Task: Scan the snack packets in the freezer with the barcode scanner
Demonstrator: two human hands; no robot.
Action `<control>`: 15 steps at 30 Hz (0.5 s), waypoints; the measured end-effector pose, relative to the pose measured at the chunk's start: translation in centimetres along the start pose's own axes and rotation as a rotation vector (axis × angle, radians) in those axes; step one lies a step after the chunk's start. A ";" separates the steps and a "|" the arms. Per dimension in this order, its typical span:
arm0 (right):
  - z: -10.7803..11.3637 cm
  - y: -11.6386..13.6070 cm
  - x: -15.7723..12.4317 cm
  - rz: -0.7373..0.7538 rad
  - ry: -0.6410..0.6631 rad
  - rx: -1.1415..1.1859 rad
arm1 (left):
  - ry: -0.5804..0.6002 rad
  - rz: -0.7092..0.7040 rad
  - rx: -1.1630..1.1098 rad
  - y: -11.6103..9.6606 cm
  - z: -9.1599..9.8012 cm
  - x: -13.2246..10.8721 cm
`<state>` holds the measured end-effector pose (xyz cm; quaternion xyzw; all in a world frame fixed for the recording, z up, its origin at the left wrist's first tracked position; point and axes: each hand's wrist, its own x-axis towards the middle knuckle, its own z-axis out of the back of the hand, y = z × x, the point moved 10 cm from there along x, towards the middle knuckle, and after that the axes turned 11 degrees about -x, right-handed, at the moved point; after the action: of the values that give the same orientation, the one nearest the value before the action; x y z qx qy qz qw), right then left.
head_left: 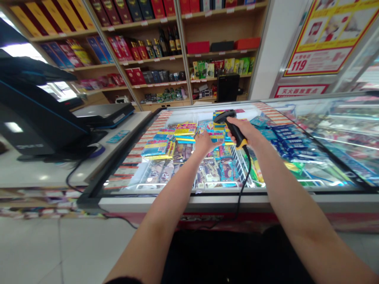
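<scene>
My right hand [246,134] grips a black and yellow barcode scanner [229,120], its head pointing left over an open chest freezer [189,199]. A black cable [244,185] hangs from the scanner's handle down over the freezer's front rim. My left hand [204,142] reaches into the freezer with its fingers closed on a packet with a yellow edge [217,135] among the packets. Colourful ice cream packets [183,148] fill wire baskets inside.
A checkout counter [44,169] with a black till screen [35,118] stands to the left. The freezer's sliding glass lid [331,130] covers its right half. Wooden shelves [166,59] with boxed goods and bottles line the back wall. White tiled floor [59,252] lies at the lower left.
</scene>
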<state>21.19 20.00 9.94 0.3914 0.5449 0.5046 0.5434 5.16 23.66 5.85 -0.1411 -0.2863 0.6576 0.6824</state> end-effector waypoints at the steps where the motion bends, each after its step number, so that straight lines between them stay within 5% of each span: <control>1: 0.0 0.0 0.0 0.003 0.001 -0.002 | 0.003 -0.003 0.006 -0.1 0.0 0.0; 8: -0.1 0.0 0.0 -0.010 0.007 -0.008 | -0.154 -0.037 -0.169 -0.7 1.9 0.3; 15: 0.0 -0.1 0.2 0.009 0.019 0.000 | -0.250 0.101 -0.675 1.6 1.9 1.3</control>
<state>21.14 20.20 9.77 0.3887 0.5484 0.5108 0.5360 2.74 24.75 6.76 -0.2909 -0.5612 0.5712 0.5236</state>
